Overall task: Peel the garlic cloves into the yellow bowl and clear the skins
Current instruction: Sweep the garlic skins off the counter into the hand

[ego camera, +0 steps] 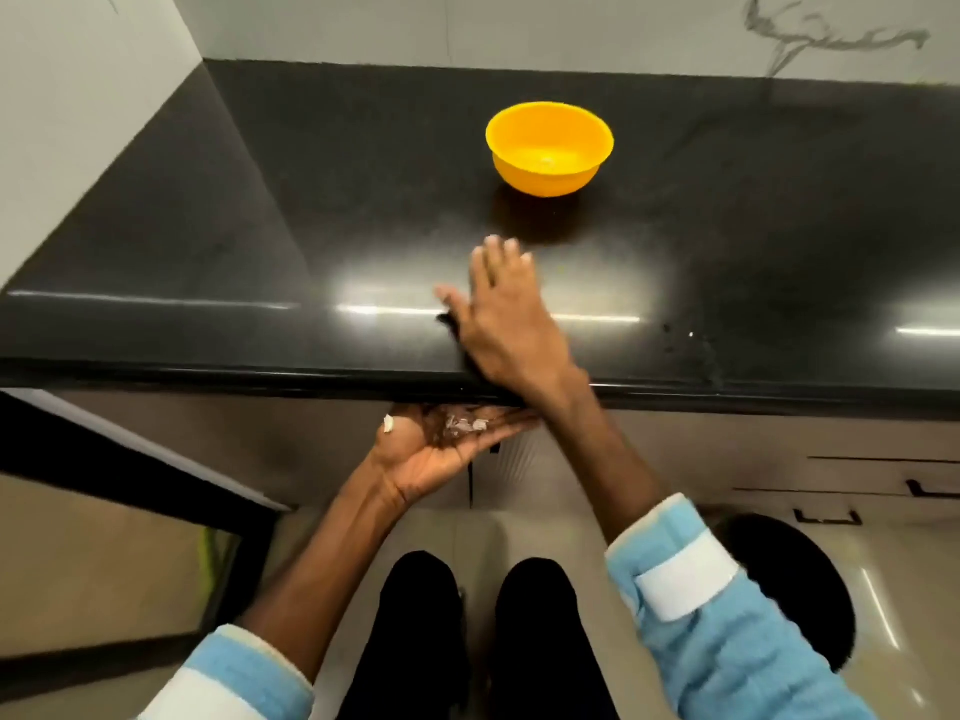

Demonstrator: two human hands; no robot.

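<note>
Yellow bowl (549, 148) stands upright on the black counter (260, 226), toward the back wall. A pale patch shows at its bottom; too blurred to say whether it is cloves.

Right hand (498, 314): on the near side of the bowl and slightly to its left, palm down on the counter. Fingers straight and together, thumb spread out to the left, nothing gripped. Fingertips point toward the bowl and sit well short of it. The outline is blurred. The wrist crosses the counter's front edge.

Left hand (447, 444): nearer the person than the bowl, just below the counter's front edge and under the right wrist. Palm up, fingers relaxed and lightly cupped, not clenched. Garlic skins (462, 424) lie loose in the palm as a small pale heap. One more white scrap (388, 423) sits at the base of the thumb.

A white speck (691, 335) lies on the counter to the right of the bowl and nearer the front edge, among faint wet marks.

Both forearms are bare, with light blue sleeves (727, 641) pushed up. A round black object (789, 589) stands on the floor, far below and to the right of the bowl.
</note>
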